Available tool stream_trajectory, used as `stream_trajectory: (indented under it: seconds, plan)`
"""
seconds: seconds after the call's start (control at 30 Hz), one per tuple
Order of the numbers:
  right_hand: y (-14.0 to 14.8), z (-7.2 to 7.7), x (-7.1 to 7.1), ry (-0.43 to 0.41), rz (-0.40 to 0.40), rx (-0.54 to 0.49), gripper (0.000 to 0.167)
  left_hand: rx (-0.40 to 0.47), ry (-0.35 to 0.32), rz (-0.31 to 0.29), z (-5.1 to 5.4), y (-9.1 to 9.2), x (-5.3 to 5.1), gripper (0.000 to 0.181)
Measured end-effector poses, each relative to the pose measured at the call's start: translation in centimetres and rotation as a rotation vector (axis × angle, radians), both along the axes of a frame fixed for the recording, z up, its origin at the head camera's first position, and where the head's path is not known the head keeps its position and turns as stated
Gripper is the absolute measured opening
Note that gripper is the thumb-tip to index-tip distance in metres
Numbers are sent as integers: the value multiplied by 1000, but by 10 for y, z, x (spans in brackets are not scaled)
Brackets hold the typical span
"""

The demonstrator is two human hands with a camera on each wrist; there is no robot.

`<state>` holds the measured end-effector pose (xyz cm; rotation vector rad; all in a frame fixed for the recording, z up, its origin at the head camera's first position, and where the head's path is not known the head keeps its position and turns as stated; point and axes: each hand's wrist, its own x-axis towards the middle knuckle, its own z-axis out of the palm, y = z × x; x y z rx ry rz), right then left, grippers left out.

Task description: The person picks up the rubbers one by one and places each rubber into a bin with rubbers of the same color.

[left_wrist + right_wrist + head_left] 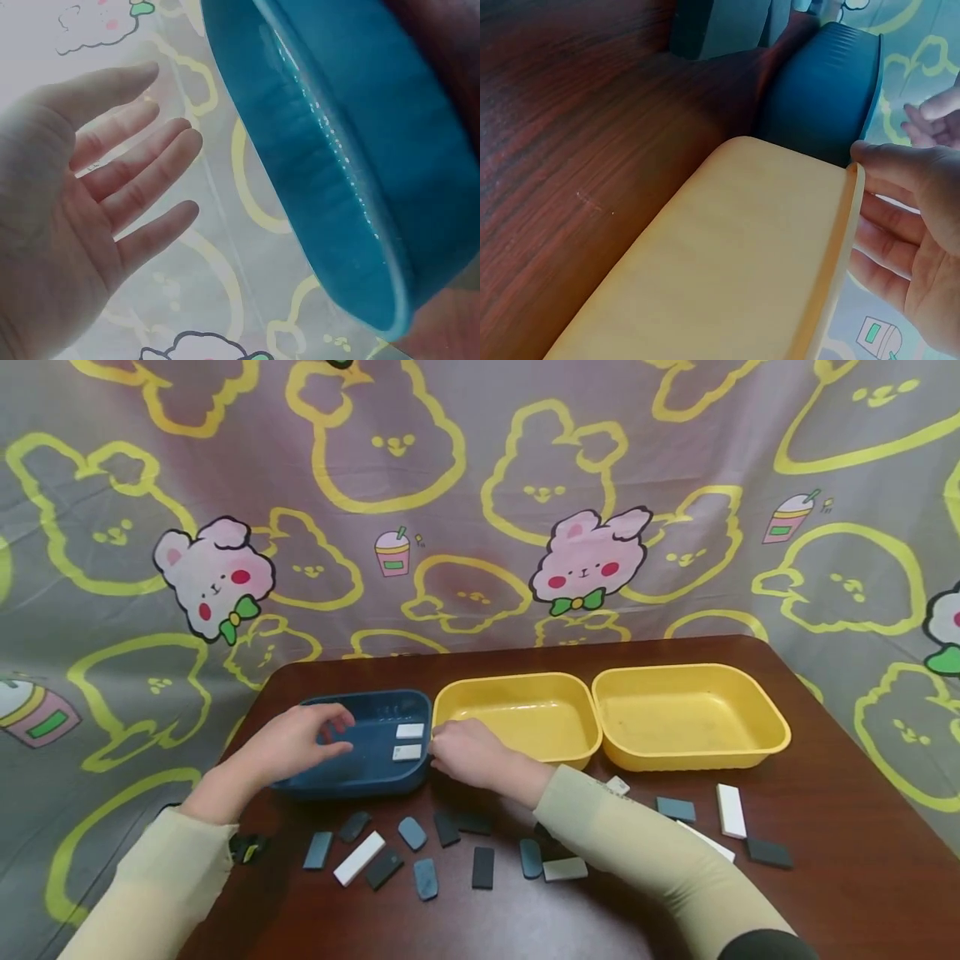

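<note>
In the head view my left hand (303, 739) hovers over the left part of the blue bin (360, 697), fingers spread and loosely bent. The left wrist view shows this hand (124, 176) with nothing in it, apart from the bin's rim. My right hand (472, 752) grips the front-left corner of the middle yellow bin (517, 678), close beside the blue one. In the right wrist view, the thumb lies at the rim and the fingers pass behind it. Two white blocks (409, 731) lie inside the blue bin, near its right wall.
Another yellow bin (690, 758) stands at the right. Several grey-blue, black and white blocks (360, 858) lie scattered over the brown table (337, 927) in front of the bins, some partly behind my right sleeve. A patterned cloth (480, 527) hangs behind the table.
</note>
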<state>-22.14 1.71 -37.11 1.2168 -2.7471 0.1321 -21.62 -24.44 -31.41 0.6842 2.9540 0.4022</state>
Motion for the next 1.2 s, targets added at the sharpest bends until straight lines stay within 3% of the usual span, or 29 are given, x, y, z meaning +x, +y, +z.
stream_trajectory:
  seconds: [0.13, 0.23, 0.4, 0.53, 0.67, 0.8, 0.93, 1.2]
  plan:
    - [0, 1, 0, 17, -11, 4, 21, 25, 52, -24, -4, -2, 19, 33]
    - [-1, 0, 2, 19, -1, 5, 21, 47, 95, -4, -12, -3, 40, 30]
    - [-1, -1, 4, 25, 9, 12, 20, 68, 228, 59, -33, -2, 77, 22]
    - [0, -3, 4, 39, 8, 17, 20, 96, 302, 76, -53, 3, 100, 20]
    - [1, -3, 3, 40, 7, 8, 21, 80, 214, 147, -70, 7, 112, 22]
    - [2, -4, 2, 37, -2, 9, 21, 9, 76, 202, -82, 13, 114, 25]
    - [2, -3, 2, 35, -9, 10, 21, -37, -16, 205, -89, 19, 112, 32]
    - [1, -1, 2, 35, -2, 17, 20, -75, -120, 175, -92, 24, 107, 34]
